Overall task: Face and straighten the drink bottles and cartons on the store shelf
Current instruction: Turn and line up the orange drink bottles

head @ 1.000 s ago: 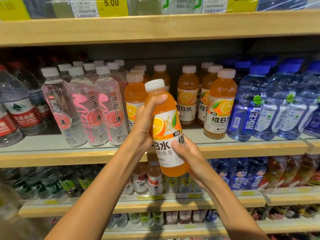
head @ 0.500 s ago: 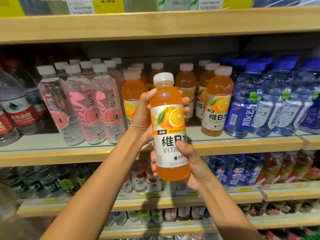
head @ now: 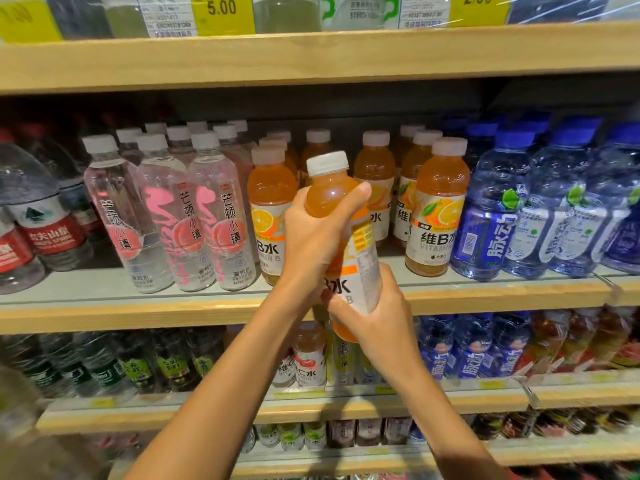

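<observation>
An orange vitamin drink bottle with a white cap is held in front of the middle shelf, tilted slightly with its label turned sideways to the right. My left hand grips its upper body, thumb across the shoulder. My right hand grips its lower part from below. More orange bottles stand in rows behind it on the shelf, with a gap where the held one fits.
Clear bottles with pink labels stand left of the orange ones, large water bottles farther left. Blue bottles fill the right side. A shelf board with price tags runs overhead. Lower shelves hold more drinks.
The bottle has been turned so its front label now faces right instead of toward me. It has tilted a little, and my left thumb has shifted across its shoulder.
</observation>
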`<state>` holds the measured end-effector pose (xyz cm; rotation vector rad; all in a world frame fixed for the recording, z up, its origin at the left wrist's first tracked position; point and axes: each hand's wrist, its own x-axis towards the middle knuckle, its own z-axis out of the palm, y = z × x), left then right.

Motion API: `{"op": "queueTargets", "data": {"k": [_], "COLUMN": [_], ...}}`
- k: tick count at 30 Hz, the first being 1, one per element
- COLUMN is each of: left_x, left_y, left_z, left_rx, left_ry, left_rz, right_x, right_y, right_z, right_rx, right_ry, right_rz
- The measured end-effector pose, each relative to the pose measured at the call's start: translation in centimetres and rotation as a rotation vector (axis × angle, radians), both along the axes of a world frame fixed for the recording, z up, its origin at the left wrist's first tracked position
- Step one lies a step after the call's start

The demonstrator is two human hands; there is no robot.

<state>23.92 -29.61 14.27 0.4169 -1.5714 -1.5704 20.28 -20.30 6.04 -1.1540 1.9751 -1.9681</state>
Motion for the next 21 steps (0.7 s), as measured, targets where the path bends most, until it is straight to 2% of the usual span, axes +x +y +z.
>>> {"op": "queueTargets", "data": {"k": [3, 6, 9, 11, 13, 17, 21], "left_x": [-0.1, 0.3, 0.8, 0.8, 0.7, 0.4, 0.5], "left_y": [-0.2, -0.8, -1.5, -1.8, -2.3, -2.9, -3.2], "left_z": [-0.1, 0.1, 0.5, 0.9, 1.1, 1.0, 0.3], "left_rx": [0.069, 0.111, 0.22, 0.286, 0.337, 0.373, 0.369], "left_ry": [0.048, 0.054, 0.046, 0.088, 0.129, 0.171, 0.172], "left_rz": [-0.004, -0.124, -0.356, -0.553, -0.723, -0.924, -0.893], "right_x": [0.0, -1.4, -2.7, -3.1, -3.0, -2.2, -1.3], "right_y": [0.3, 0.8, 1.3, 1.3, 1.0, 0.4, 0.1], "right_z": [-0.3, -0.2, 0.4, 0.6, 0.7, 0.8, 0.9], "right_rx": [-0.009, -0.03, -0.047, -0.075, -0.069, -0.054, -0.043], "right_ry": [-0.013, -0.236, -0.621, -0.711, -0.711, -0.666, -0.58], "right_rz": [0.093, 0.4, 0.735, 0.942, 1.052, 1.007, 0.796]}}
